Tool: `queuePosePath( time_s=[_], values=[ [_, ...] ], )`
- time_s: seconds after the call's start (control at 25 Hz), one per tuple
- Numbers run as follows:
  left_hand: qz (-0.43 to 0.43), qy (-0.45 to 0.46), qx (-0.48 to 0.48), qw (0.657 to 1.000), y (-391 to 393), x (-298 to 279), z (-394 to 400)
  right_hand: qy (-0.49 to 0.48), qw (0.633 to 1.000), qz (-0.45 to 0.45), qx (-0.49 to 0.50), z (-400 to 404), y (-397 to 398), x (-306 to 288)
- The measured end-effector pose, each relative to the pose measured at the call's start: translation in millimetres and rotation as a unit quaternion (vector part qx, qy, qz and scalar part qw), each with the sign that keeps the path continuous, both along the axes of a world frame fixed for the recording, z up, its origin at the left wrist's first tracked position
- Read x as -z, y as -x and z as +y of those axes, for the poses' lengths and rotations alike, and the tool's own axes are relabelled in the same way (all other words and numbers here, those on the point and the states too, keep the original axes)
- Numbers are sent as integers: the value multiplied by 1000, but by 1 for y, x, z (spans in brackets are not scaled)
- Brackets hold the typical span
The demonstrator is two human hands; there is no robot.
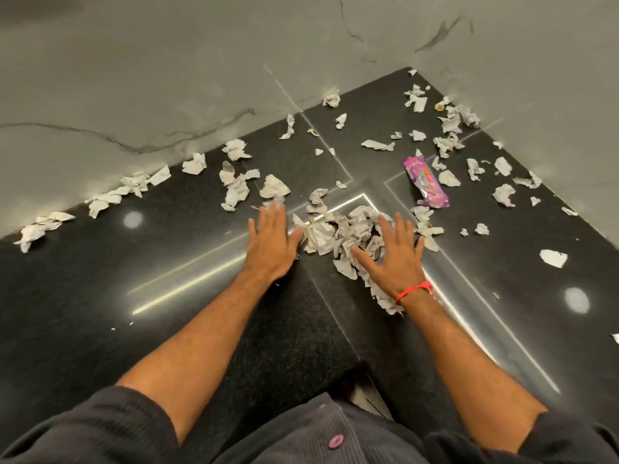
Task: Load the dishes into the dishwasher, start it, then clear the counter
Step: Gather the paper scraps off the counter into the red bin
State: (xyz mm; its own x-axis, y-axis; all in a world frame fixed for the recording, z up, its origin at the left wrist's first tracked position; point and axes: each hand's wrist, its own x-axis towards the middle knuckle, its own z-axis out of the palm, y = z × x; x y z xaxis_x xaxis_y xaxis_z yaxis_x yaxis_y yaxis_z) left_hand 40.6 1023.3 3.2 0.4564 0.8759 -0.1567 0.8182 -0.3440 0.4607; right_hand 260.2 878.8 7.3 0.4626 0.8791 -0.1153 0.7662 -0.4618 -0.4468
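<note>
Clearing stage, I judge: black speckled stone counter (100, 279) littered with torn crumpled white paper scraps. My left hand (273, 241) flat, fingers spread, touching gathered paper heap (338, 229) from left; right hand (393, 252) flat on heap's right edge, gripping nothing. Advice: sweep palms inward, keep low, cup heap. Pink snack wrapper (427, 180) lies beyond heap, right; fetch later.

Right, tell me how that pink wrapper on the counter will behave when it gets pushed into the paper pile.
The pink wrapper looks crinkled and flattened, so it is probably light and floppy, buckling rather than moving stiffly. Its glossy film on the polished black counter suggests it will slide easily, perhaps skidding past the paper pile. It lies flat, so rolling seems unlikely.
</note>
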Motion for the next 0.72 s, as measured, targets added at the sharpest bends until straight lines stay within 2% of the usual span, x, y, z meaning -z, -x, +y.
queuePosePath(
  time_s=[0.04,0.12,0.24,0.32,0.4,0.56,0.6,0.72],
  values=[
    [-21,-16,11,1000,-4,-1,-4,-17,1000,-11,2,9,3,-5],
    [-62,-52,-42,996,5,-3,0,-72,995,-56,-38,30,9,-15],
    [-15,-59,-146,987,37,0,30,-107,974,-56,-191,77,29,-25],
    [43,-4,-173,984,50,2,49,-75,962,-30,-263,115,51,-24],
    [66,29,-132,989,48,3,53,-61,954,-7,-292,149,70,-20],
    [9,-20,-19,1000,59,1,32,-51,930,-17,-364,208,105,-11],
    [-1,-27,-23,999,69,2,29,-23,920,-34,-389,215,114,-11],
    [-47,-36,-127,990,115,2,37,86,895,-108,-424,209,123,3]
  ],
)
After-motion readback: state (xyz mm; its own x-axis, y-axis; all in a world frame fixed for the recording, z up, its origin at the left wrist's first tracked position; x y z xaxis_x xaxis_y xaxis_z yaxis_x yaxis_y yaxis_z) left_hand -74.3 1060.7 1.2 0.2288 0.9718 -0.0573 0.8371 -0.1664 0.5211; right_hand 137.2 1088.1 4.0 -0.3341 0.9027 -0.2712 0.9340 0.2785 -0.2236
